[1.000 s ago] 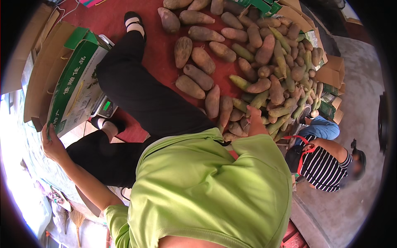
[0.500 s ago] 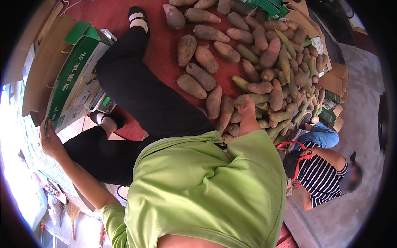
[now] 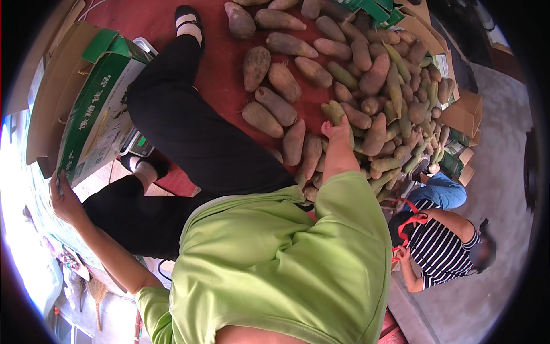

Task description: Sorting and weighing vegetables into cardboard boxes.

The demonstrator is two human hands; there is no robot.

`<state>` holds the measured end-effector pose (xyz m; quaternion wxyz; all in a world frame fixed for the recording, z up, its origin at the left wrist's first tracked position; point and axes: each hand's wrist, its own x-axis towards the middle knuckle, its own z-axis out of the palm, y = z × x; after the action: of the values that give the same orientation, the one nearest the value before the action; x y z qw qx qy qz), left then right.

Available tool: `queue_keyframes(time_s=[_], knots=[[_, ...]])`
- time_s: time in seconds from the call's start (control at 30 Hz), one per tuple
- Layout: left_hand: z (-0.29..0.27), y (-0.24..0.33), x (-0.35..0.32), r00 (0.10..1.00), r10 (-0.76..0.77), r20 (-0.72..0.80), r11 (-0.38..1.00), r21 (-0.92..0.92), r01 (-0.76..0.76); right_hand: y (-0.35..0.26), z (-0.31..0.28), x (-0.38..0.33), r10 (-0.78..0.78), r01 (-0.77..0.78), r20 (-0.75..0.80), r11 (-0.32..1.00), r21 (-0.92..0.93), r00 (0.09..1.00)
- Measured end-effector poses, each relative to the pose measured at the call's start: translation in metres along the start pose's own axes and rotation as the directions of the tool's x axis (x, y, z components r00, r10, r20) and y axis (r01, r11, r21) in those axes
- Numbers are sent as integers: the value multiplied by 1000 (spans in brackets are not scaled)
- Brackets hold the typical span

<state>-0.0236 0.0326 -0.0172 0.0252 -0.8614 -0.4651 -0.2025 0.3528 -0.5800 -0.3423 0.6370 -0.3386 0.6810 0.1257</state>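
Observation:
My left hand (image 3: 67, 200) is closed on the near lower edge of a green-and-white cardboard box (image 3: 94, 114) with its brown flaps raised. This box leans on its side on a scale (image 3: 137, 143) with a green-lit display. Over the near side of a heap of stout, reddish-brown root vegetables (image 3: 375, 135), my right hand (image 3: 337, 133) is closed round a greenish root vegetable (image 3: 332, 111). Its fingers are partly hidden by the hand itself. Several loose root vegetables (image 3: 276, 106) lie on the red floor covering (image 3: 220, 74) left of the heap.
My bent leg in black trousers (image 3: 195, 120) lies between box and heap. More cardboard boxes (image 3: 461, 112) stand behind the heap at the right. A person in a striped shirt (image 3: 444, 246) sits at the right, holding a red strap (image 3: 404, 229). A broom (image 3: 97, 292) is at the lower left.
My right hand has moved up and slightly left, and a greenish root vegetable is now lifted in it. The left hand stays on the box. At the right, the person's hands and red strap have shifted.

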Motion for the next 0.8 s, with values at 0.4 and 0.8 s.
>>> queue_keyframes(time_s=[0.4, 0.8], knots=[[-4, 10, -3, 992, 110, -60, 992, -50, -113, 58, 18, -23, -99, 119, 144, 984, -136, 985], [-21, 45, -8, 993, 90, -78, 996, 0, -90, 146, 120, -253, 49, 726, 921, 601, -336, 386]])
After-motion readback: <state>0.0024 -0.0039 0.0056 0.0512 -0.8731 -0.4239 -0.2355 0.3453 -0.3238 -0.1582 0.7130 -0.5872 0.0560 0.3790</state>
